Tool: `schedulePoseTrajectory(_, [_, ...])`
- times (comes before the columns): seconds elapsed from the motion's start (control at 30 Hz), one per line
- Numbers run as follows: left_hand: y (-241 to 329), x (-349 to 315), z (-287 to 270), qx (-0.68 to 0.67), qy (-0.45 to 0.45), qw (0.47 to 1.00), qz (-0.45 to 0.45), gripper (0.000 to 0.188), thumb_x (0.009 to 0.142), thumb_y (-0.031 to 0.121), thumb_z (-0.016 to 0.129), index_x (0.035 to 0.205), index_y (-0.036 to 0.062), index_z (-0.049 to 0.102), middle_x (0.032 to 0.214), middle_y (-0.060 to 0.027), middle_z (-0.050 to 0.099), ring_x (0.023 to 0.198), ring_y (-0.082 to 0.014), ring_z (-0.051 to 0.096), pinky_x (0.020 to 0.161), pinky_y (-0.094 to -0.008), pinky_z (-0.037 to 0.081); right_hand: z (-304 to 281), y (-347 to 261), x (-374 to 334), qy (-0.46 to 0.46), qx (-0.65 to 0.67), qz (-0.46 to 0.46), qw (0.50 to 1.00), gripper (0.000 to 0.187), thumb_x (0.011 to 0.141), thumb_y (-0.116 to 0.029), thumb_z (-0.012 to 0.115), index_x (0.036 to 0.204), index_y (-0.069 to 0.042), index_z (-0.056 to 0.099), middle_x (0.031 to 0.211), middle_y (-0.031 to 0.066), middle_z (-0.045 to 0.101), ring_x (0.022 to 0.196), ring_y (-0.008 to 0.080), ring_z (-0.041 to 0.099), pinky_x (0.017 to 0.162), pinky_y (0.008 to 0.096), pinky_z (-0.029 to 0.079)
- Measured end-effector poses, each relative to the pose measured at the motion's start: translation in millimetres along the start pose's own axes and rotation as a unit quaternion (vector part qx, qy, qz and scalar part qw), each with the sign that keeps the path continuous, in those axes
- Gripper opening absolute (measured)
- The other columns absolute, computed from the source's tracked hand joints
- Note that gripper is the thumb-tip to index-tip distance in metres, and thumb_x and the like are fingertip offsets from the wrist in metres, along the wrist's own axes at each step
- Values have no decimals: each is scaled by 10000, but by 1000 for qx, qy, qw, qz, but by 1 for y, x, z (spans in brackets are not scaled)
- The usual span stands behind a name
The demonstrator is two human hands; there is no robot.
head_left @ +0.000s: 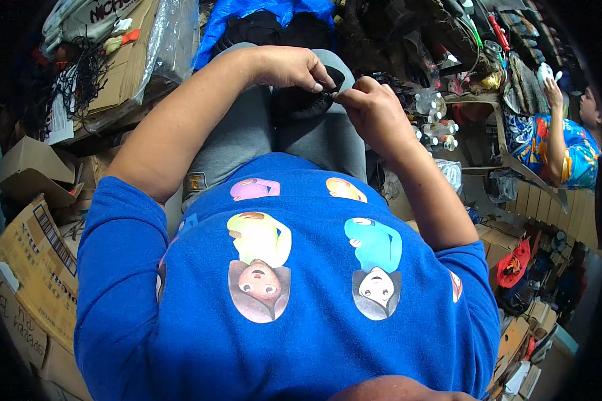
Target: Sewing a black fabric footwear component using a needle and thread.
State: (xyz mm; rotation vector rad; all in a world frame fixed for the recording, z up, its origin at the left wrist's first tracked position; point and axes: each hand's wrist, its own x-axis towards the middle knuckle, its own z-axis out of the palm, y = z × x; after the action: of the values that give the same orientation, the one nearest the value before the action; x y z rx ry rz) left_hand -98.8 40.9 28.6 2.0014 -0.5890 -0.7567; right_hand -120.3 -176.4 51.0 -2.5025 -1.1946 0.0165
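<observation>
A dark, soft piece shaped like a shoe upper (302, 104) rests across my grey-clad knees, its curved edge toward my hands. My left hand (293, 69) comes over it from the left, with thumb and forefinger closed at its edge. Close beside those fingertips, my right hand (376, 110) is closed in a pinch. What the right fingertips hold is too small to make out. Beyond my knees, several black pieces (274, 30) of similar look lie on a blue plastic sheet (214, 30).
Cardboard boxes (37, 170) and tangled black cords (80, 77) are at the left. Several small capped bottles (441, 127) stand right of my right hand. At the far right, another person (565, 147) in a colourful shirt holds a white object (547, 72). A red bag (514, 264) lies lower right.
</observation>
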Motion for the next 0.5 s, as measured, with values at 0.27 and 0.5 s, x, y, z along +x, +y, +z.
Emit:
schedulePoseTrajectory(0.27, [-5, 22, -2, 87, 18, 996, -3, 307, 732, 15, 633, 1039, 24, 635, 1019, -118, 604, 967, -225, 585, 860, -326, 445, 1, 8, 31, -93, -53, -50, 993, 136, 740, -86, 591, 846, -73, 674, 840, 138, 603, 806, 309, 606, 695, 395, 466])
schedulePoseTrajectory(0.5, [-20, -24, 28, 169, 327, 928, 64, 278, 743, 173, 690, 981, 70, 589, 957, -147, 602, 931, -325, 587, 810, -394, 471, 20, 46, 12, -85, 475, 205, 852, 224, 838, -248, 655, 931, -44, 656, 801, 33, 573, 748, 122, 549, 666, 250, 452])
